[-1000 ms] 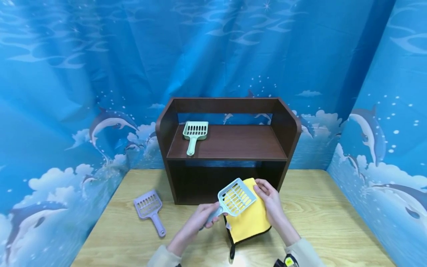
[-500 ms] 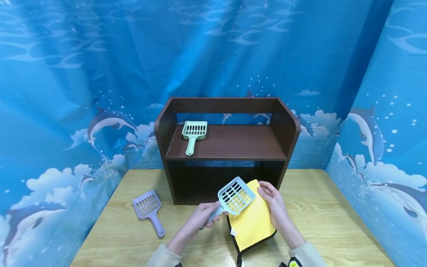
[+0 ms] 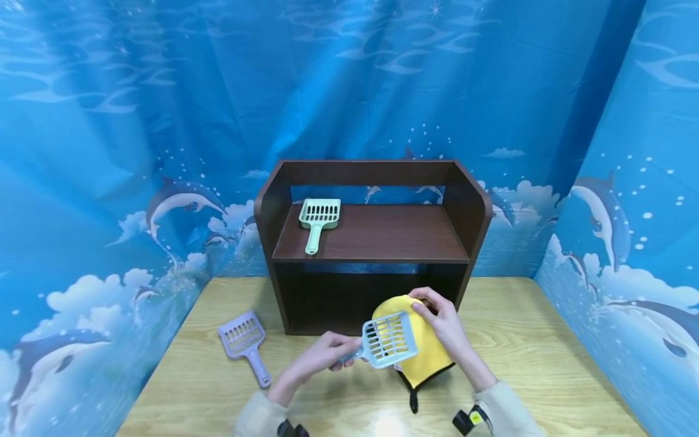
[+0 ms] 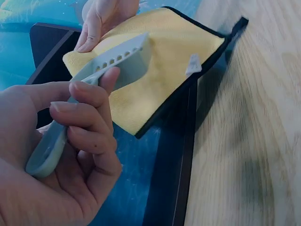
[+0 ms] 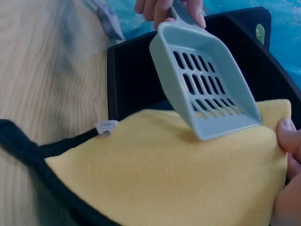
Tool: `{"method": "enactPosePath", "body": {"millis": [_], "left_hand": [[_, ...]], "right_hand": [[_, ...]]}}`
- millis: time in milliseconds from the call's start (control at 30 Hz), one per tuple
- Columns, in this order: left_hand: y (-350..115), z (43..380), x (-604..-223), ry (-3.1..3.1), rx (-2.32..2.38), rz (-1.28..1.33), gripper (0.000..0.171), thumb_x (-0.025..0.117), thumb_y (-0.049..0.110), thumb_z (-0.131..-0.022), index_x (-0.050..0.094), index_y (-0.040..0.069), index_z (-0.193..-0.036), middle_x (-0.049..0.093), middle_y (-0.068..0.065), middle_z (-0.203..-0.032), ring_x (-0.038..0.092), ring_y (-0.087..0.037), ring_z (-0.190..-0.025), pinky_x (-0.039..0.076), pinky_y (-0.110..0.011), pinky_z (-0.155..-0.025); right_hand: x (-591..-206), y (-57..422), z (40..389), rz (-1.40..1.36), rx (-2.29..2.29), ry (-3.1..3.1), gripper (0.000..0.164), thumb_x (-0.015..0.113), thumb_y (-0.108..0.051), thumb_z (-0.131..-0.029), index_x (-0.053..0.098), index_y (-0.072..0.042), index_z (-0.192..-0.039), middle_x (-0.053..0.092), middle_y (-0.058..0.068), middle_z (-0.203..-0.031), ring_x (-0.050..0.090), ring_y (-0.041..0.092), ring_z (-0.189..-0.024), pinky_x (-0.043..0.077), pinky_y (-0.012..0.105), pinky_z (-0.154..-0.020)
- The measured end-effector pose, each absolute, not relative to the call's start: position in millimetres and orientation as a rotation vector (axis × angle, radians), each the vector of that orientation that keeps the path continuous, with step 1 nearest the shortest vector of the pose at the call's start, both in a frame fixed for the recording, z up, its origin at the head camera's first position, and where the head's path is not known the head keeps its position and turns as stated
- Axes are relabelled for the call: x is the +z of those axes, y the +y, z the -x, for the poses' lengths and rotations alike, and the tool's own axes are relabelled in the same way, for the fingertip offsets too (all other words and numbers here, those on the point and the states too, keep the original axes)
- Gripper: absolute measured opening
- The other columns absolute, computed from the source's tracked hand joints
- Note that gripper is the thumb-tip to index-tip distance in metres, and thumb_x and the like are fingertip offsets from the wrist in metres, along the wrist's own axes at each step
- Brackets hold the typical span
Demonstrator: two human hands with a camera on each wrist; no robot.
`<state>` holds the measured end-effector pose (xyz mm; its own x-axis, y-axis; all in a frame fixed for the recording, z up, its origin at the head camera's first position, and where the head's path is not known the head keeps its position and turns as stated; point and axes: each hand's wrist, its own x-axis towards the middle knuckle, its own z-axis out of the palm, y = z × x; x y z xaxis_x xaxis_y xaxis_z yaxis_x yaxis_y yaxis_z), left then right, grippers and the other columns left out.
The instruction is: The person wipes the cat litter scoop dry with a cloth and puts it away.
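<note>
My left hand (image 3: 326, 353) grips the handle of a light blue slotted litter scoop (image 3: 389, 341), fingers curled round it in the left wrist view. A yellow cloth (image 3: 426, 352) with a black border and a hanging loop is pinched near its upper edge by my right hand (image 3: 445, 321). The cloth hangs just behind and right of the scoop's head. In the right wrist view the scoop's front edge (image 5: 230, 132) overlaps the yellow cloth (image 5: 188, 174), with my right thumb (image 5: 288, 136) on the cloth's side.
A dark brown two-tier shelf (image 3: 371, 261) stands at the back of the wooden table (image 3: 513, 340). On its upper board lies a green litter scoop (image 3: 315, 224), at the left. A purple litter scoop (image 3: 246, 343) rests on the table to the left.
The blue scoop has turned, its head swinging lower and facing more to the right. The cloth's upper part now curves behind the scoop, and its loop corner has shifted right and up.
</note>
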<state>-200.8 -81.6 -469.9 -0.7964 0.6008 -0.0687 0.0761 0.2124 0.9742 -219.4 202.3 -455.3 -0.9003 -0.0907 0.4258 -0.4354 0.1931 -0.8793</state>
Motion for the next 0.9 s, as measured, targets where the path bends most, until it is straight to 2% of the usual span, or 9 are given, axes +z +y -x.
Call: {"method": "enactPosePath", "body": {"millis": [167, 267, 400, 533, 700, 900], "left_hand": [[-82.7, 201.2, -466.2, 2.117, 1.558, -0.676, 0.038, 0.055, 0.023, -0.105, 0.071, -0.011, -0.101, 0.055, 0.001, -0.067, 0.041, -0.004, -0.056, 0.034, -0.016, -0.05], [-81.9, 202.2, -466.5, 2.146, 1.532, -0.686, 0.039, 0.055, 0.024, -0.104, 0.069, -0.012, -0.098, 0.054, 0.002, -0.065, 0.041, -0.004, -0.055, 0.034, -0.016, -0.05], [-81.7, 203.7, -465.6, 2.169, 1.503, -0.681, 0.037, 0.057, 0.025, -0.103, 0.071, -0.007, -0.09, 0.054, 0.003, -0.064, 0.041, -0.006, -0.054, 0.034, -0.017, -0.049], [-81.1, 204.0, -462.4, 2.169, 1.486, -0.679, 0.038, 0.058, 0.025, -0.102, 0.069, -0.006, -0.083, 0.054, 0.003, -0.063, 0.04, -0.007, -0.053, 0.033, -0.017, -0.049], [-78.2, 204.0, -460.0, 2.167, 1.441, -0.719, 0.043, 0.06, 0.027, -0.101, 0.066, -0.008, -0.078, 0.054, 0.002, -0.063, 0.039, -0.006, -0.052, 0.032, -0.018, -0.048], [-71.6, 203.7, -459.4, 2.192, 1.416, -0.695, 0.04, 0.063, 0.031, -0.099, 0.07, -0.001, -0.076, 0.056, 0.002, -0.062, 0.04, -0.005, -0.05, 0.031, -0.018, -0.047]], "right_hand": [[-454.1, 198.4, 221.6, -0.714, 1.609, -2.228, 0.013, 0.062, 0.003, -0.097, 0.07, -0.002, -0.107, 0.069, 0.015, -0.104, 0.062, 0.006, -0.092, 0.049, 0.015, -0.079], [-451.7, 195.4, 222.0, -0.774, 1.544, -2.291, 0.013, 0.062, -0.001, -0.098, 0.07, -0.007, -0.107, 0.07, 0.01, -0.104, 0.063, 0.01, -0.095, 0.049, 0.016, -0.084], [-447.8, 190.8, 223.7, -0.86, 1.392, -2.348, 0.014, 0.065, -0.002, -0.096, 0.07, -0.01, -0.106, 0.071, 0.003, -0.101, 0.063, 0.015, -0.095, 0.048, 0.017, -0.085], [-445.6, 185.1, 226.8, -0.964, 1.255, -2.354, 0.016, 0.069, -0.001, -0.091, 0.071, -0.013, -0.102, 0.071, -0.002, -0.098, 0.064, 0.013, -0.093, 0.049, 0.019, -0.085], [-442.7, 175.7, 226.9, -1.06, 1.159, -2.404, 0.014, 0.072, -0.011, -0.091, 0.07, -0.022, -0.1, 0.069, -0.011, -0.098, 0.064, 0.006, -0.091, 0.053, 0.026, -0.084], [-439.1, 160.2, 222.3, -1.188, 1.048, -2.45, 0.012, 0.071, -0.015, -0.092, 0.069, -0.022, -0.102, 0.069, -0.014, -0.1, 0.065, 0.003, -0.091, 0.055, 0.03, -0.082]]}}
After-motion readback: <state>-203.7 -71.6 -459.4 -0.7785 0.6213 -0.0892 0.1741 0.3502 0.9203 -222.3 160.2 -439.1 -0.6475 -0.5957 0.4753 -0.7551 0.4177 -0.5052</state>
